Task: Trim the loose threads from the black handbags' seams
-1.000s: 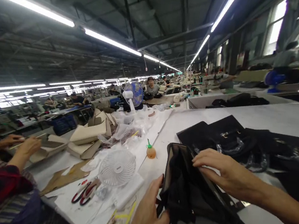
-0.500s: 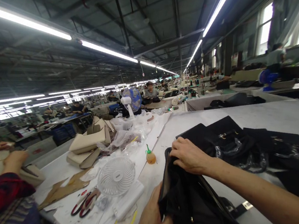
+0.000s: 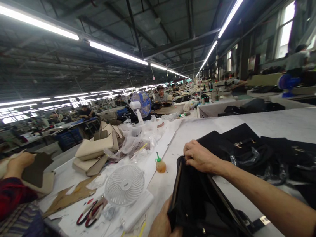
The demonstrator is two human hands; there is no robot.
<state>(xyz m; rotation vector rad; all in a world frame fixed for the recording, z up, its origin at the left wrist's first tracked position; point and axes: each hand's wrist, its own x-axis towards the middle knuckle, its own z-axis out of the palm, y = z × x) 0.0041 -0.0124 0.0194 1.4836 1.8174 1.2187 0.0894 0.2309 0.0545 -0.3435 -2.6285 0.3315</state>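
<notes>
A black bag (image 3: 220,217) stands tilted at the lower right, its long edge running toward the bottom right corner. My left hand (image 3: 163,233) grips its near left side, thumb on the black fabric and the other fingers partly hidden behind it. At the bag's upper corner, my right hand (image 3: 199,156) has its fingers curled over the edge, pinching it. Small metal pieces show on the dark fabric. Just left of the bag stands a small bottle (image 3: 161,166) of orange liquid with a green top.
Several black bags (image 3: 245,146) with plastic-wrapped parts lie behind my right arm. A white fan (image 3: 125,185), scissors (image 3: 92,213), beige bags (image 3: 94,152) and crumpled plastic (image 3: 134,142) lie left. At the far left, another person's hand (image 3: 21,160) handles a beige and dark piece.
My right hand's fingers have drawn closer together at the bag's corner. The view has shifted slightly. The other person's piece now shows a raised dark flap.
</notes>
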